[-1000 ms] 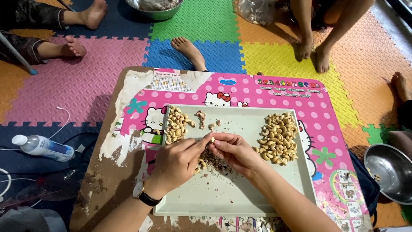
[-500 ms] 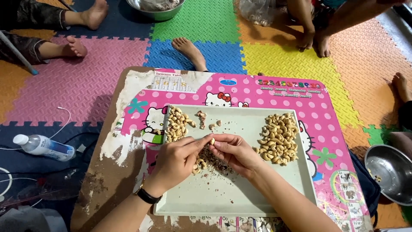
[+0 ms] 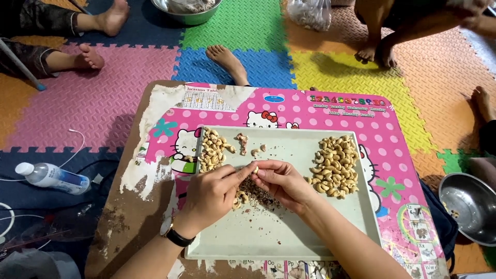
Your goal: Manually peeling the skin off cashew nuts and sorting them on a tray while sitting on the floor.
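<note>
Broadly, a low surface (image 3: 155, 206) with a pink, worn, peeling cover is seen on coloured foam floor mats (image 3: 330, 72), with other people's bare feet beyond its far edge. Most of the surface is taken up by a pale rectangular tray (image 3: 289, 232). Near the tray's right edge a large heap of peeled cashews (image 3: 335, 166) is piled; at its far left corner a smaller heap of cashews (image 3: 211, 150) lies, and a few broken bits (image 3: 242, 142) sit between the two along the far edge. A dark scatter of skins and crumbs (image 3: 258, 195) is spread at the tray's middle, partly hidden under the hands.

Over that scatter the left hand (image 3: 212, 196) and the right hand (image 3: 281, 183) are brought together, fingertips touching, and a single cashew (image 3: 255, 169) is pinched between them — a narrow grip on both sides, closed on the nut.

Judged from this, the nut could be snapped if it is squeezed hard by the fingertips, or dropped into the skins and lost among them. The peeled heap lies just beside the right wrist — skins could be flicked into it, or nuts swept toward the tray's edge by the forearm.
</note>
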